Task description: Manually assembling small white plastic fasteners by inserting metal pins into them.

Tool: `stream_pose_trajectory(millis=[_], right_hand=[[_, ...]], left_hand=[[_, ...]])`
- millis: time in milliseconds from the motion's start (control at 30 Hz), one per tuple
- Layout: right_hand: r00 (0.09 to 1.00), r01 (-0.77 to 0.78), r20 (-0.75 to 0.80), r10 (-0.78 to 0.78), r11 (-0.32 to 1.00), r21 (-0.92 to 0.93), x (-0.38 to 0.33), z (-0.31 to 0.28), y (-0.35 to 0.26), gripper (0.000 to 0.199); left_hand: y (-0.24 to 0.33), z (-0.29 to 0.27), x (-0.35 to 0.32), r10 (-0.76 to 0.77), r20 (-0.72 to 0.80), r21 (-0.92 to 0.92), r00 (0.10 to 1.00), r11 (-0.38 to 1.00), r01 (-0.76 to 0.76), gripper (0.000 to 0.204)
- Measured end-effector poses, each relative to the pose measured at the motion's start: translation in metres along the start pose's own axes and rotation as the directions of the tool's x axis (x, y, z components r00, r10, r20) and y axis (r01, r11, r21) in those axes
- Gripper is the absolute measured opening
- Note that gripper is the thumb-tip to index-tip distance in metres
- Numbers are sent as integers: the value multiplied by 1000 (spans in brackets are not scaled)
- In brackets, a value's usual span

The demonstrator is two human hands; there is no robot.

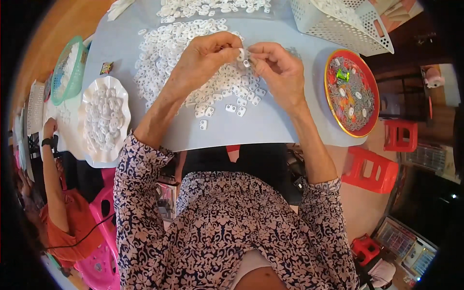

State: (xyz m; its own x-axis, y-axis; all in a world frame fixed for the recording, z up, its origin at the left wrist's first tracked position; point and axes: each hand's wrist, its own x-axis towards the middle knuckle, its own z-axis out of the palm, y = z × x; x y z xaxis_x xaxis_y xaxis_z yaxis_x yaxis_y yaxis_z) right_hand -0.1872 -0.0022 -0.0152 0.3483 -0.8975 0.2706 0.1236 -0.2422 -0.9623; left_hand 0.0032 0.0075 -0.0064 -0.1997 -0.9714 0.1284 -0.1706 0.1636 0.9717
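Observation:
My left hand (209, 59) is closed in a pinch on a small white plastic piece (240, 55) with holes in it. My right hand (281, 68) is also pinched and meets it from the right. Another white bit (246, 63) shows between the fingertips; what the right fingers grip is too small to make out. Both hands are over a wide pile of similar white pieces (162, 60) on the pale blue table (183, 137). A few loose pieces (231, 108) lie nearer me.
Left, a scalloped white tray (124, 104) holds white pieces, near a green basket (83, 58). Right, a red gold-rimmed plate (354, 52) holds small grey parts below a white perforated basket (338, 36). Another person's hand (50, 126) is far left. Red stools (372, 169) stand right.

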Motion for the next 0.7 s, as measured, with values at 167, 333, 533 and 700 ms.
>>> stream_pose_trajectory(millis=[167, 333, 533, 700], right_hand=[[1000, 0, 31, 0, 1000, -3, -1, -2, 1, 21], [1000, -10, 5, 10, 1000, 20, -1, -1, 2, 22], [1000, -5, 28, 5, 1000, 10, -1, 0, -1, 22], [1000, 4, 24, -3, 999, -37, -2, 2, -1, 23]], left_hand=[[-2, -1, 0, 77, -66, 26, 995, 997, -75, 12], [1, 2, -1, 27, -47, -65, 999, 997, -30, 14], [4, 5, -2, 27, -30, -143, 999, 989, -31, 16], [2, 2, -3, -14, 23, -192, 1000, 981, 18, 17]])
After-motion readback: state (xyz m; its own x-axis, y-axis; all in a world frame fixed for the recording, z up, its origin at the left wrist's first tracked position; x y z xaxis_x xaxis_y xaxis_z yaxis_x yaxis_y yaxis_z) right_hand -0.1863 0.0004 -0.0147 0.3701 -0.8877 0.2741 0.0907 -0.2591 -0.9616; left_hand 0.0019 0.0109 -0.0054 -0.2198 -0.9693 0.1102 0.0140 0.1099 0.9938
